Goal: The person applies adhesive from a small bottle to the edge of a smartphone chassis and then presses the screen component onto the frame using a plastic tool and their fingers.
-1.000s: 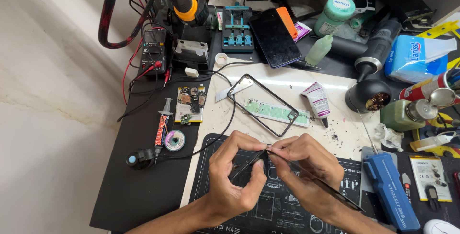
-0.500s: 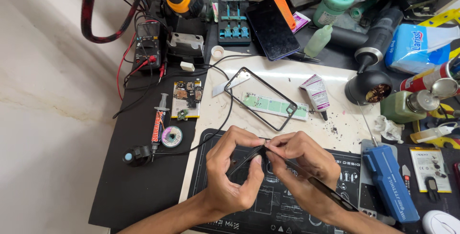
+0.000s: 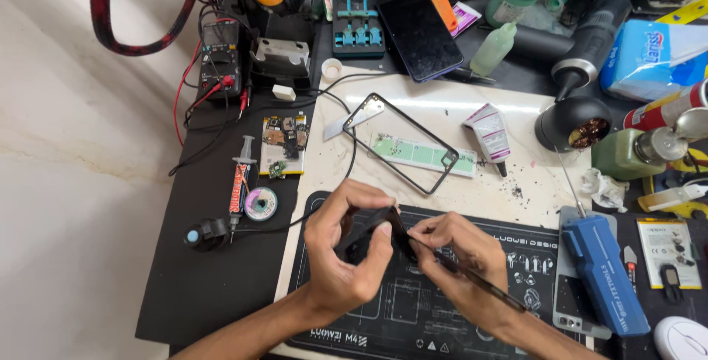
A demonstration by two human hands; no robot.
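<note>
1. Left hand (image 3: 343, 257) is clamping a small black part (image 3: 369, 231) between thumb and fingers above the black work mat (image 3: 516, 246); right hand (image 3: 461, 257) is pinching slim tweezers (image 3: 472, 279), tips meeting that part.
2. Work is looking mid-way; the phone frame (image 3: 402, 142) is lying stripped, the circuit board (image 3: 284, 139) sitting apart, nothing refitted.
3. Packages: white glue tube (image 3: 488, 135) lying beside the frame; blue tissue pack (image 3: 653, 50) sitting upper right; yellow-edged card (image 3: 667, 249) resting at right.

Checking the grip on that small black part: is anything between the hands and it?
Nothing visible. The left hand pinches the small black part directly, and the right hand touches thin dark tweezers to it above the black work mat.
</note>
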